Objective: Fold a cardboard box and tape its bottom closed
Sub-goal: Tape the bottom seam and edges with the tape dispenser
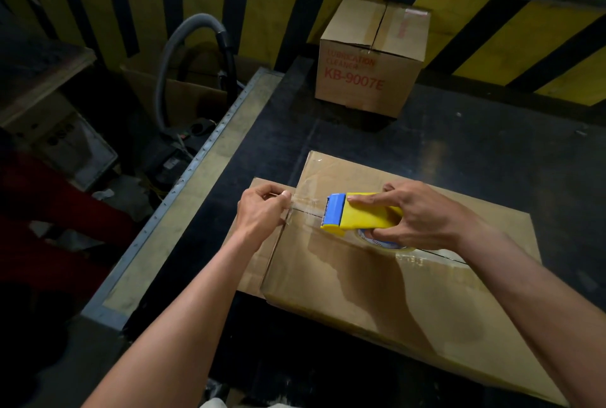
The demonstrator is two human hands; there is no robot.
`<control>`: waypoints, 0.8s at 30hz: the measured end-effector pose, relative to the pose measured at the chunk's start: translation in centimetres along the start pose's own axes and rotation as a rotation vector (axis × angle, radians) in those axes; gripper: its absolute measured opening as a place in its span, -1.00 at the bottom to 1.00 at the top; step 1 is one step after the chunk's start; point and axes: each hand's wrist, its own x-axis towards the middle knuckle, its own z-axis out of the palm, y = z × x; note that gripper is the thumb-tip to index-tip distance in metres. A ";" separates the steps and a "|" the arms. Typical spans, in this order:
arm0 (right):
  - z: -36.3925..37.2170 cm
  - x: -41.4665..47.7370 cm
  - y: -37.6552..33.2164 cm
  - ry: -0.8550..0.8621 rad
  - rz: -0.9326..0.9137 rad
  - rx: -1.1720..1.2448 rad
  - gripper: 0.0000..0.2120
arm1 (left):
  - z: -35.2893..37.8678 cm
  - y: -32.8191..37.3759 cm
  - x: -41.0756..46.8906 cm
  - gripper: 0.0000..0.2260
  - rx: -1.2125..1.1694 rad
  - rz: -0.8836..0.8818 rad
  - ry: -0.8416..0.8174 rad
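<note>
A brown cardboard box lies on the dark table with its closed flaps facing up. My right hand grips a yellow and blue tape dispenser resting on the flap seam near the box's left end. A strip of clear tape runs from the dispenser's blue blade leftward over the box edge. My left hand pinches the free end of that tape at the box's left edge. A flap of the box sticks out flat below my left hand.
A taped cardboard box with red print stands at the back of the dark table. The table's metal-edged left rim drops to a cluttered floor with a grey hose. A yellow and black striped wall is behind.
</note>
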 end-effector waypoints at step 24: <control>0.3 0.4 -0.2 -0.012 0.013 -0.031 -0.40 | 0.2 -0.9 0.6 -0.88 0.128 0.092 0.058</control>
